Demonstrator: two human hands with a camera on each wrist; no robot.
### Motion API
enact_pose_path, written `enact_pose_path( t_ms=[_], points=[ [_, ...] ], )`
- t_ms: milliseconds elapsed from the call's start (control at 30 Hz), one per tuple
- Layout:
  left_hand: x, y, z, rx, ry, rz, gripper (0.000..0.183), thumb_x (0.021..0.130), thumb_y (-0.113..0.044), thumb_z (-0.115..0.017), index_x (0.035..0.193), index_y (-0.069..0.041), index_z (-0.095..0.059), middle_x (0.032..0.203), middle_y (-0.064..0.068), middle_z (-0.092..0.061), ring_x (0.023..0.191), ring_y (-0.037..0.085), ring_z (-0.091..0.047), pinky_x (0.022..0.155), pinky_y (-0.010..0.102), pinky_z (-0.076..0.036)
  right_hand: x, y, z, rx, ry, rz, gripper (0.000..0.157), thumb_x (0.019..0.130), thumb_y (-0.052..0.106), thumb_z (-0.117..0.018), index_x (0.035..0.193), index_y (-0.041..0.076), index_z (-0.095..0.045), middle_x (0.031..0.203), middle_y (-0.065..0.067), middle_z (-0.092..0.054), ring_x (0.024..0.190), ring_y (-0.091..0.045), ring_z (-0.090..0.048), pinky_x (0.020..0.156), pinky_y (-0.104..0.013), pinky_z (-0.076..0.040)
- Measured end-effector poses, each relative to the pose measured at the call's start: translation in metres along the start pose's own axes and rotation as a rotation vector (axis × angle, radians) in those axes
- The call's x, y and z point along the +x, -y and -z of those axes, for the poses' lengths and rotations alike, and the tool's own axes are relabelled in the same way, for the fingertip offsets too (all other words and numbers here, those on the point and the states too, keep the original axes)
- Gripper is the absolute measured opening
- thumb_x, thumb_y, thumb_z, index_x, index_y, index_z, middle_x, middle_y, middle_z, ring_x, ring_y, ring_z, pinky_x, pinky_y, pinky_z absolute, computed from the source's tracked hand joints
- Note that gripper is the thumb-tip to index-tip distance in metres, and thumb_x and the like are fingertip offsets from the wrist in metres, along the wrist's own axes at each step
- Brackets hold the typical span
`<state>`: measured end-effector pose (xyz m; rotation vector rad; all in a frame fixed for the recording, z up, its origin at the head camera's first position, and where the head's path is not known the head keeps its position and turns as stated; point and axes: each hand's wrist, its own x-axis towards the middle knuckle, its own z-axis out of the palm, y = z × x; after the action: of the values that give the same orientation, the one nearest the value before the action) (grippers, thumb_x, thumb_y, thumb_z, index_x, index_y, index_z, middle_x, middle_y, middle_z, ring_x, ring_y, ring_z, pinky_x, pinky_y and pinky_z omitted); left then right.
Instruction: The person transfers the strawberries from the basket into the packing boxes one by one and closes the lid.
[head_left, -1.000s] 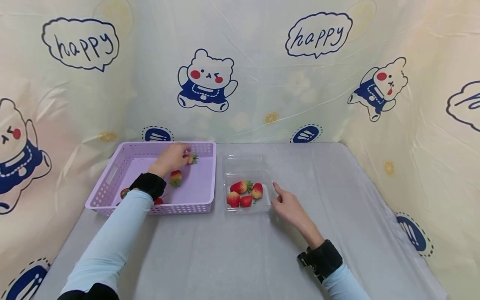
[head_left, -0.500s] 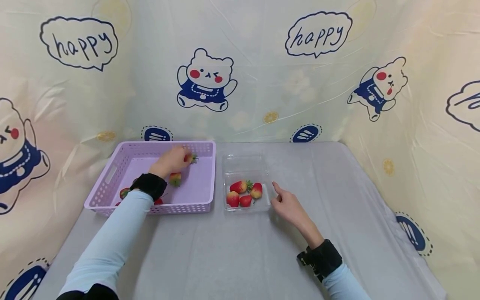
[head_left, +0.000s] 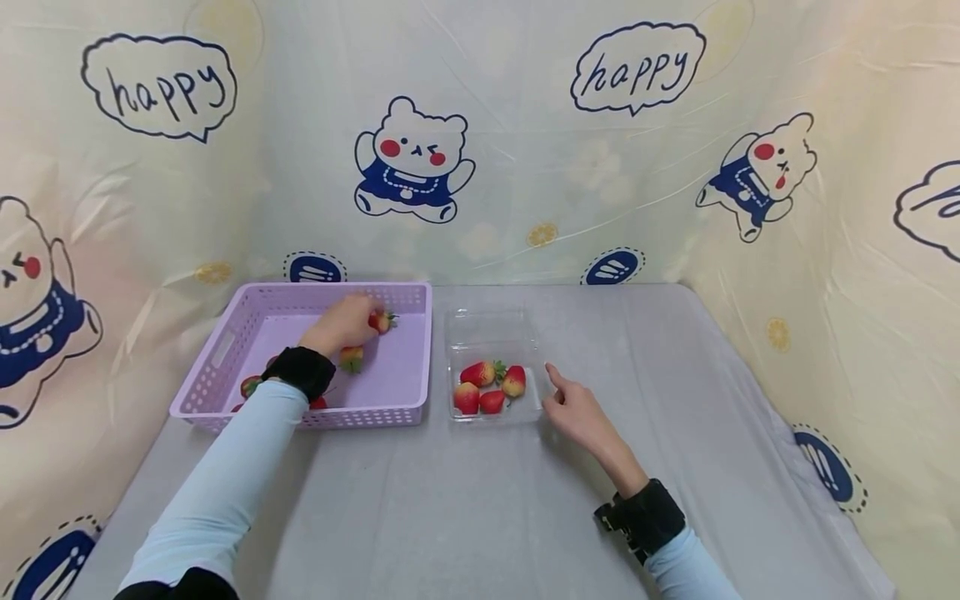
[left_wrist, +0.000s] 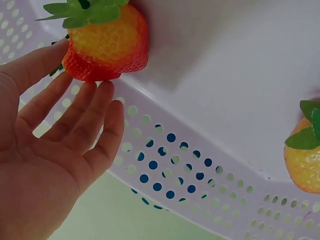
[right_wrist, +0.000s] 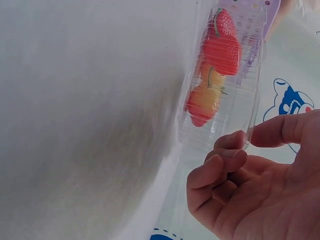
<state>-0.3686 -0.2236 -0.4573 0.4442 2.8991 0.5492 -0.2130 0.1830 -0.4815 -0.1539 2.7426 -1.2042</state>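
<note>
My left hand reaches into the lilac basket. Its thumb and forefinger pinch a red strawberry, which lies against a yellow-and-red strawberry with green leaves in the left wrist view. The other fingers extend below, close to the perforated wall. My right hand pinches the rim of a clear plastic box between thumb and forefinger, the remaining fingers curled. Several strawberries lie inside that box, whose lid stands raised at the back.
Another strawberry lies near the basket's middle, and more are partly hidden by the left wrist. Grey cloth covers the table. A printed curtain stands behind and at both sides.
The strawberries at the left fingertips have shifted slightly, and more of their red and yellow surface shows. The right hand and the clear box have stayed in place.
</note>
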Motion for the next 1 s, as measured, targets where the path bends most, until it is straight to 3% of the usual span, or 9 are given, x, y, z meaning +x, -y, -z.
enact_pose_path(
  t_ms=[200, 433, 633, 1000],
  points=[
    [0.0016, 0.0008, -0.0021, 0.011, 0.004, 0.017, 0.038, 0.095, -0.005, -0.075, 0.13, 0.004, -0.064, 0.12, 0.025, -0.063, 0.106, 0.042, -0.057, 0.102, 0.059, -0.049, -0.0001, 0.0005, -0.0001, 0.004, 0.004, -0.001, 0.063, 0.099, 0.01, -0.053, 0.16, 0.001, -0.04, 0.063, 0.0, -0.039, 0.054, -0.015, -0.034, 0.054, -0.029, -0.032],
    [0.0051, 0.0045, -0.006, 0.043, 0.008, 0.0, 0.028, 0.095, -0.006, -0.074, 0.121, 0.001, -0.065, 0.111, 0.021, -0.065, 0.101, 0.04, -0.057, 0.096, 0.056, -0.05, -0.0016, 0.0011, 0.0006, 0.011, 0.004, 0.003, 0.063, 0.099, 0.009, -0.052, 0.159, 0.0, -0.04, 0.063, 0.0, -0.04, 0.053, -0.015, -0.034, 0.054, -0.028, -0.032],
    [0.0028, 0.0022, -0.0074, 0.029, 0.018, 0.022, 0.024, 0.094, -0.003, -0.074, 0.115, -0.002, -0.063, 0.106, 0.018, -0.064, 0.097, 0.038, -0.058, 0.087, 0.05, -0.051, -0.0029, 0.0015, 0.001, 0.016, 0.004, 0.005, 0.063, 0.099, 0.009, -0.052, 0.16, 0.0, -0.041, 0.063, 0.001, -0.038, 0.054, -0.014, -0.033, 0.054, -0.028, -0.031],
    [-0.0007, -0.0016, -0.0071, -0.008, 0.025, 0.039, 0.025, 0.093, -0.001, -0.076, 0.114, -0.003, -0.063, 0.106, 0.018, -0.063, 0.096, 0.037, -0.058, 0.082, 0.046, -0.05, -0.0031, 0.0023, 0.0006, 0.019, -0.004, 0.004, 0.061, 0.1, 0.008, -0.054, 0.159, -0.001, -0.041, 0.063, -0.001, -0.04, 0.054, -0.015, -0.035, 0.054, -0.028, -0.032]
  ],
)
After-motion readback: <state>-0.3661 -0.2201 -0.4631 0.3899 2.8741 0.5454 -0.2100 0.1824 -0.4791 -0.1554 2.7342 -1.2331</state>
